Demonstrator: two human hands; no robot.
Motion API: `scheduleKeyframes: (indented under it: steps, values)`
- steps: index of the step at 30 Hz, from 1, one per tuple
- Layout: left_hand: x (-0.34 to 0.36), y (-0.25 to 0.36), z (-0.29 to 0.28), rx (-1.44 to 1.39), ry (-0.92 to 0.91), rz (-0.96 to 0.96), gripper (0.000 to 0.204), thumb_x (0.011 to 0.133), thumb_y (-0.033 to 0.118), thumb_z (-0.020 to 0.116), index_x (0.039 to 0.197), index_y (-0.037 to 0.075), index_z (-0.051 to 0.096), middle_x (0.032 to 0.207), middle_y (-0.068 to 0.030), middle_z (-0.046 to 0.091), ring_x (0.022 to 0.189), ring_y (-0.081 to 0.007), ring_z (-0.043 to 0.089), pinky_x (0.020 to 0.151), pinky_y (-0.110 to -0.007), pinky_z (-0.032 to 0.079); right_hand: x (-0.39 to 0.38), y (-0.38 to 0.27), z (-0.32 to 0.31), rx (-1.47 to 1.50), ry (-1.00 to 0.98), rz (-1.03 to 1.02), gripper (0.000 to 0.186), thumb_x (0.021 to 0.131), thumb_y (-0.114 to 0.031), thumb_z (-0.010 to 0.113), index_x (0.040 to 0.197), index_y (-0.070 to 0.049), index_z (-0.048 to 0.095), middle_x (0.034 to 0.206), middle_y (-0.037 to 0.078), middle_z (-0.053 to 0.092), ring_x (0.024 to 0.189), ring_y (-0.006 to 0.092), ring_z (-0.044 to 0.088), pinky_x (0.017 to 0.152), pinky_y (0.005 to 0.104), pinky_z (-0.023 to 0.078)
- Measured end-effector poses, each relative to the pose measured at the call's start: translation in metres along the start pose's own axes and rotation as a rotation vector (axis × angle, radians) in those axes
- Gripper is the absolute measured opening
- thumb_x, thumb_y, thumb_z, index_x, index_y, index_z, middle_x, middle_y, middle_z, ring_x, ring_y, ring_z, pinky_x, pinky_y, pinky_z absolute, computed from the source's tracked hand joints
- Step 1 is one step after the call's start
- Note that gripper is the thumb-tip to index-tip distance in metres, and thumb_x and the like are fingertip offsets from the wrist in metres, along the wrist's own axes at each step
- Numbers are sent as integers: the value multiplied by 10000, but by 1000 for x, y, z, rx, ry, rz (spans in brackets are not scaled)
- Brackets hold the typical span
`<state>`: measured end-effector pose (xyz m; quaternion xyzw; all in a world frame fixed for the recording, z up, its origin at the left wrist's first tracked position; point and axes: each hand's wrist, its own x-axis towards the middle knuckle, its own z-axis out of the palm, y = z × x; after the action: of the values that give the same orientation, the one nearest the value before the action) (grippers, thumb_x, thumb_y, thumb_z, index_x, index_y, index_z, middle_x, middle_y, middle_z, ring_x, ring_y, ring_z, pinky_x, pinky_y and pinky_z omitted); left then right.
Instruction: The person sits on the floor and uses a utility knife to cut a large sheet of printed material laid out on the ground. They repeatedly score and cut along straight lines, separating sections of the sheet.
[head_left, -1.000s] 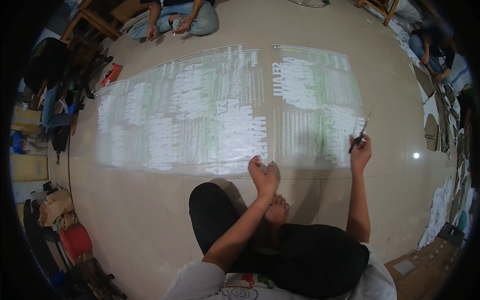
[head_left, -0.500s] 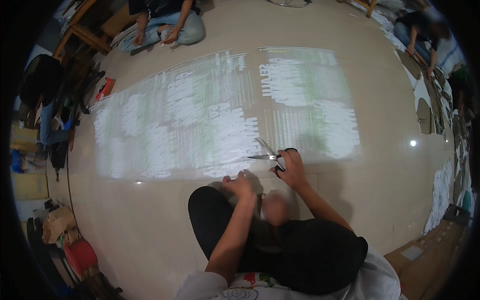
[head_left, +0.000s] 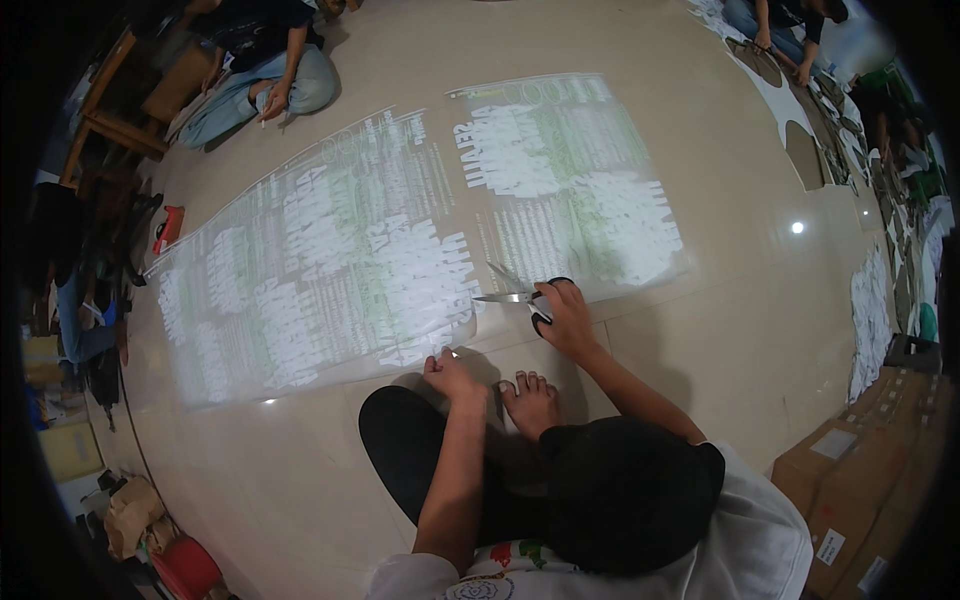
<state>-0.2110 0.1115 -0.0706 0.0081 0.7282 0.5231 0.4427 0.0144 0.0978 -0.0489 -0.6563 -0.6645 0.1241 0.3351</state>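
Plainly translucent film (head_left: 320, 255), pointed scissors (head_left: 516, 298)

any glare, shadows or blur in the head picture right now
Head view: a bright glare spot on the floor at right, a smaller glint near the left sheet's lower edge; head view: soft shadow right of the right forearm; head view: scissors fairly sharp, corners black.
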Motion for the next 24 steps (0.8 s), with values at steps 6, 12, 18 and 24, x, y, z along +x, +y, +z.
scheduleKeyframes:
  steps: [6,12,18,24]
  values:
    - [-7,-1,4,32,-33,24,453,957,45,673,1352,4,455,989,-25,551,851,-139,539,781,-298,491,-1,19,-1,-82,51,61,610,710,-52,800,1283,-84,594,1161,155,603,1138,380,555,980,490,449]
    - [-3,-3,1,5,-85,12,428,960,55,653,1351,-16,494,1026,-36,568,881,-137,556,799,-292,485,-4,23,-7,-78,95,72,567,713,-22,768,1257,-84,620,1117,137,654,1091,372,593,960,489,451]
    - [-4,-2,-2,-37,-85,26,425,962,57,613,1361,-27,491,1161,-91,605,975,-154,580,857,-274,477,-8,-9,-6,-45,75,10,496,759,-110,831,1217,-67,645,1052,124,693,1052,345,642,953,470,483]
    - [-5,0,6,75,-124,61,346,1000,132,616,1310,-13,564,1057,-47,608,874,-115,558,757,-245,455,-13,-39,16,299,54,261,415,820,-205,874,1166,-92,675,856,66,728,773,215,720,697,353,561]
